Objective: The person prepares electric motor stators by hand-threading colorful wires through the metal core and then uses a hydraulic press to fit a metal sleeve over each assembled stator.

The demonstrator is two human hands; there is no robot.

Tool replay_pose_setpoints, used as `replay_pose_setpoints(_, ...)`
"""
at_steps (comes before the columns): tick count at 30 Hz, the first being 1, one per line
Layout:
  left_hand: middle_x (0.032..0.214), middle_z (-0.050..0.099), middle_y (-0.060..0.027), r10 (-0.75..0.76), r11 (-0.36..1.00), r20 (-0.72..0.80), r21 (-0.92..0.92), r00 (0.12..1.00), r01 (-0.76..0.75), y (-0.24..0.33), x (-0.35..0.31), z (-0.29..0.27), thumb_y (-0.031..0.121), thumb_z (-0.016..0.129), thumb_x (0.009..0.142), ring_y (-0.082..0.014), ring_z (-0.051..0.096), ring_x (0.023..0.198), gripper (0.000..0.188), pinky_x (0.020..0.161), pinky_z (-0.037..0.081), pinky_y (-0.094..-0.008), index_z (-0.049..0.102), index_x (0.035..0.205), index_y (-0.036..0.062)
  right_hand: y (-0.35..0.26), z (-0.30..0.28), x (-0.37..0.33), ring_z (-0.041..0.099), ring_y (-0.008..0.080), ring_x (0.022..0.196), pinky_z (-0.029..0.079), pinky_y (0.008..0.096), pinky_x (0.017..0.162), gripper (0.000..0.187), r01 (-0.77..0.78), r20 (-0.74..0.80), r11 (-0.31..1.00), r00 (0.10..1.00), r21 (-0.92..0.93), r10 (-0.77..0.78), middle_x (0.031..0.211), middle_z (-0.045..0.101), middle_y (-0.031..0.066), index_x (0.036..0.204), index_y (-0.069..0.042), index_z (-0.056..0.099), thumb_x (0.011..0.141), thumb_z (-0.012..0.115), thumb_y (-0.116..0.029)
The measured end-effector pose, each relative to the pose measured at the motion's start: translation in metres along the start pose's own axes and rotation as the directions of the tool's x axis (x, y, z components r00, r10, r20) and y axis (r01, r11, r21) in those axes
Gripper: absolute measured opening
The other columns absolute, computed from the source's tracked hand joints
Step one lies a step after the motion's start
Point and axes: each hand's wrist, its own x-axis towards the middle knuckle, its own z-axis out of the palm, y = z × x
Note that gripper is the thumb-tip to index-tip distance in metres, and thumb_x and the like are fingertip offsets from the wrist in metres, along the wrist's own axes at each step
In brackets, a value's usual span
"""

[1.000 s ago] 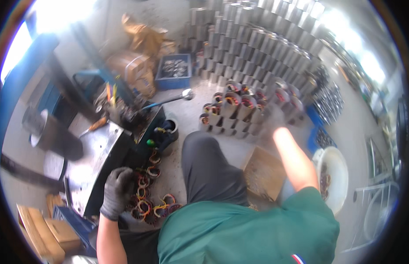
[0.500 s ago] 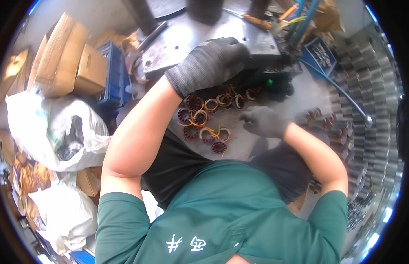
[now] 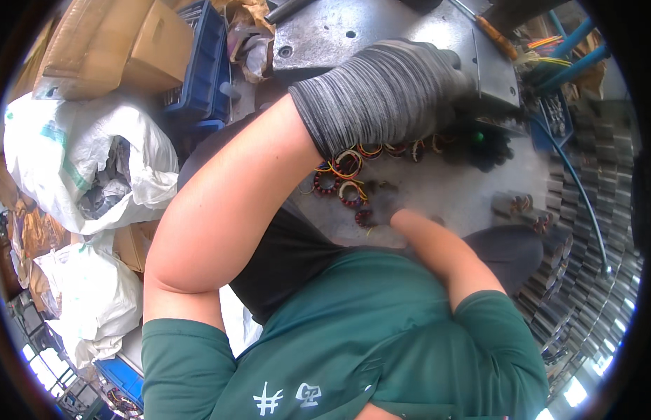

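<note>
My left hand (image 3: 388,91), in a grey and black striped knit glove, reaches across the front edge of a steel machine plate (image 3: 318,45). Its fingers are smeared and partly turned away, so I cannot see whether they hold anything. Low in the middle, my right hand (image 3: 386,201), in a dark glove, is blurred beside a small wound motor stator (image 3: 364,218). Several more ring-shaped stators with red and dark windings and yellow and white leads lie on the grey surface below my left hand, such as one stator (image 3: 327,183). My left wrist and glove hide some of them.
Cylindrical metal parts (image 3: 591,189) stand stacked on the right, with a blue hose (image 3: 581,185) in front. A screwdriver-like tool with an orange handle (image 3: 497,38) lies on the plate. Left are cardboard boxes (image 3: 94,49), a blue crate (image 3: 206,63) and white sacks (image 3: 56,161).
My right hand has moved left and down to the stators. My left hand now lies further right along the plate edge. The whole view has shifted, with the plate higher in it.
</note>
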Motion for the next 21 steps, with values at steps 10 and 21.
replay_pose_setpoints(10, 0.097, 0.069, -0.0184, 0.029, 0.999, 0.140, 0.032, 0.990, -0.034, 0.023, 0.010, 0.009, 0.016, 0.077, 0.083, -0.0371, 0.072, 0.090, 0.039, 0.080, 0.059, -0.0468, 0.069, 0.121, 0.0099, 0.028, -0.001, 0.000, 0.054, 0.0423, 0.130, 0.051, 0.0526, 0.103, 0.096, -0.139, -0.014, 0.990, 0.990, -0.024, 0.138, 0.146, 0.052, 0.0188, 0.151, -0.014, 0.049, 0.068, 0.087, -0.042)
replay_pose_setpoints(21, 0.100, 0.069, -0.0167, 0.084, 0.995, 0.123, 0.039, 0.989, -0.089, 0.020, 0.018, 0.039, 0.019, 0.075, 0.086, -0.0366, 0.072, 0.095, 0.034, 0.083, 0.059, -0.0466, 0.069, 0.118, 0.0097, 0.055, 0.039, 0.025, 0.062, 0.0417, 0.123, 0.053, 0.0476, 0.103, 0.094, -0.166, -0.137, 0.978, 0.973, 0.127, 0.183, 0.140, 0.055, 0.0275, 0.152, -0.007, 0.047, 0.069, 0.085, -0.032)
